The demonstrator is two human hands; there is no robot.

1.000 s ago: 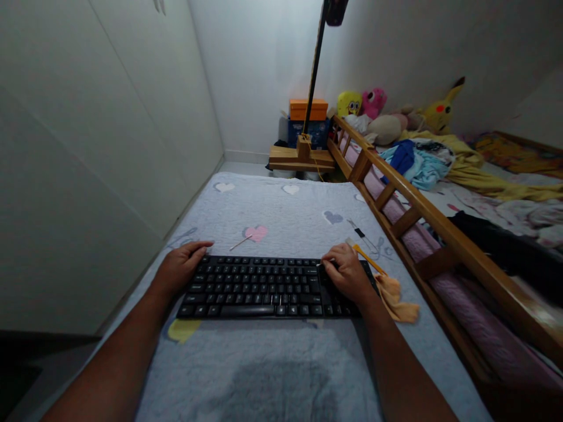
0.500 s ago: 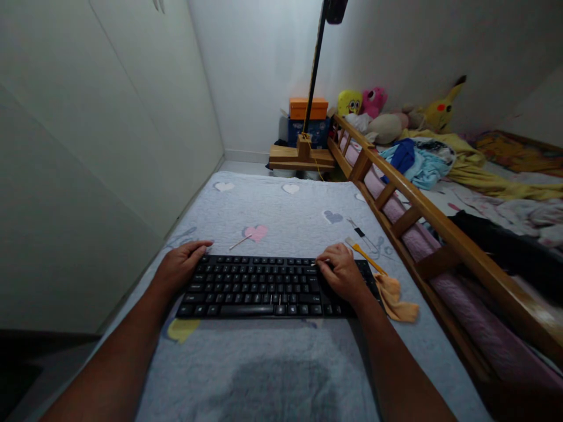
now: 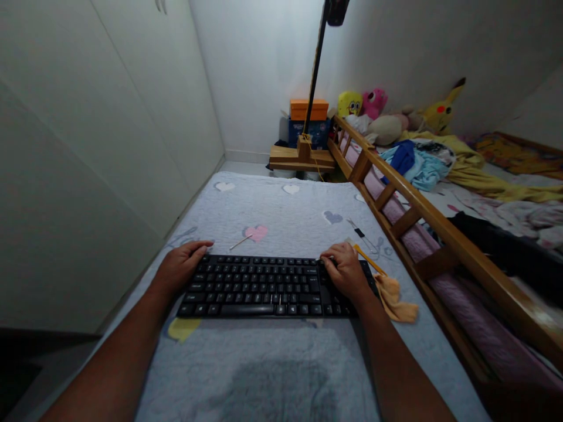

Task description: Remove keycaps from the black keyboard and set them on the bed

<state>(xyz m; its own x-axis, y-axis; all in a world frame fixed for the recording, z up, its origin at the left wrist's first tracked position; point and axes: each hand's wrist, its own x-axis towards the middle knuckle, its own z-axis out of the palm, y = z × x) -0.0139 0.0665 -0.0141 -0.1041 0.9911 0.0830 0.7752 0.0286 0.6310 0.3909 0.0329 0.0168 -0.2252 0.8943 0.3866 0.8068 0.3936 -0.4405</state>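
A black computer keyboard (image 3: 259,287) lies flat on a bed cover printed with hearts. My left hand (image 3: 180,266) holds its far left corner, thumb against the side and index finger reaching past the back edge. Over the keyboard's right part, my right hand (image 3: 345,269) is closed in a pinch, with a small white tip showing at the fingers; it looks like a cotton swab, mostly hidden. Another cotton swab (image 3: 241,241) lies behind the keyboard on the cover. By the right end are an orange-handled brush (image 3: 370,261), partly covered by my hand, and an orange cloth (image 3: 398,300).
A thin metal tool with a black band (image 3: 359,232) lies beyond the brush. A wooden bed rail (image 3: 409,193) runs along the right, with clothes and plush toys behind it. White cabinet doors (image 3: 109,146) flank the left. A lamp stand's wooden base (image 3: 281,155) stands at the far end.
My right hand has slid slightly to the right along the keyboard's back rows, covering more of the brush's head. My left hand stays at the corner.
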